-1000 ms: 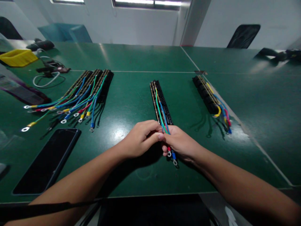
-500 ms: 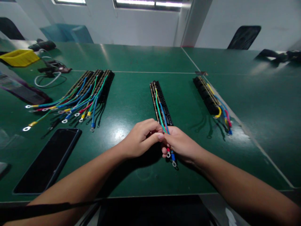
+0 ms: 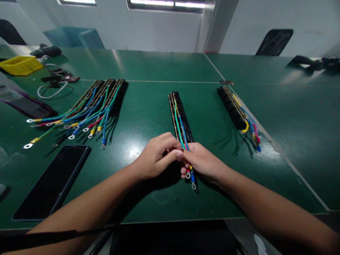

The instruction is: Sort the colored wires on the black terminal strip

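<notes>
"As the R hand (image 3: 204,161) grips those wires (image 3: 182,128), just below ctr frame, can you see its fingers?"

"Yep, thumb across the bundle, fingertips curled under. Ring terminals (image 3: 193,185) poke out below, one w/ a blue sleeve, one w/ red, bit of yellow beside 'em."

"And the L hand (image 3: 159,156)?"

"Right up against it! Fingers bent, thumb tip nr forefinger, right at the wires. Can't tell if it's pinching one, tips are partly hidden from me."

"Where's the blk strip (image 3: 183,109)?"

"Mid-frame, slightly R of ctr, lying on the green table (image 3: 148,106). Far end points up-frame, near end's behind the hands. Green & blue wires run down it, gold-coloured lines along its L side."

"More of 'em about?"

"Sure: a grp of wired strips (image 3: 120,95) L of ctr, side by side, leads fanned out twd the L edge. Another strip (image 3: 232,108) R of ctr, nr the pale table seam, w/ yellow, blue & red leads."

"And the phone (image 3: 53,182)?"

"Lower L, flat, dark screen up. Yellow bin (image 3: 21,65) upper L, white cable (image 3: 55,94) nr it."
</notes>
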`<move>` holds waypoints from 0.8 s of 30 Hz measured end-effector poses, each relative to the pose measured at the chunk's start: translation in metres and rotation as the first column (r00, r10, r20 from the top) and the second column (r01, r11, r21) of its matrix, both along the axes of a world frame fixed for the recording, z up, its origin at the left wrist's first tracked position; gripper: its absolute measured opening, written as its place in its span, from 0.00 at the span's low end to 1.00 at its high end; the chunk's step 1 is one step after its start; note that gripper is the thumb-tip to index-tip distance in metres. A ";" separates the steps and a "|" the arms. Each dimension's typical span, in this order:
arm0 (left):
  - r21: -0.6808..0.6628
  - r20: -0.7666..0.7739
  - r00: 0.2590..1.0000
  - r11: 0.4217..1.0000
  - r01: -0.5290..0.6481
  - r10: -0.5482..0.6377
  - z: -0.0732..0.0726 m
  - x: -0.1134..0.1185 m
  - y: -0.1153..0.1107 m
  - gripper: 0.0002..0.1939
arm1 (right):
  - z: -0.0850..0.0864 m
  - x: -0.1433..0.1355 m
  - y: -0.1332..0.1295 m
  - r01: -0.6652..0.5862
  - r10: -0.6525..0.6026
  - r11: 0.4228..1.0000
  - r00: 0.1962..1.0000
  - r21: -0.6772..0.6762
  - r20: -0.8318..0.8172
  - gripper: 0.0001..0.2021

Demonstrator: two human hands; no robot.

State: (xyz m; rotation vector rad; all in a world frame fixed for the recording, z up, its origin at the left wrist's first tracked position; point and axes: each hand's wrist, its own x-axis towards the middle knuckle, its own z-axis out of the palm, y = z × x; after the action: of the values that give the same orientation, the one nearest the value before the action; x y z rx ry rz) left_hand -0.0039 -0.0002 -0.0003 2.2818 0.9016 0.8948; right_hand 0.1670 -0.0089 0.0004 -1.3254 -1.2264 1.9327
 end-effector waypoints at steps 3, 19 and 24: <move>0.009 0.005 1.000 1.000 -0.006 0.006 0.000 0.000 0.000 0.12 | 0.000 0.000 0.000 0.000 0.000 1.000 1.000 -0.011 0.015 0.14; -0.115 -0.006 1.000 0.993 0.003 -0.004 0.003 0.002 0.002 0.13 | -0.003 -0.001 -0.002 0.008 -0.007 1.000 0.999 0.016 -0.047 0.14; -0.121 -0.012 1.000 0.993 0.001 -0.002 0.003 0.003 0.002 0.12 | -0.002 -0.001 -0.002 -0.005 0.006 1.000 0.999 0.020 -0.048 0.12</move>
State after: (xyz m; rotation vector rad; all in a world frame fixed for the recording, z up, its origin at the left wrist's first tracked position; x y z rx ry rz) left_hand -0.0010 0.0022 0.0028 2.1867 0.9334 0.8036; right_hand 0.1662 -0.0110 -0.0016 -1.2591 -1.2239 1.9393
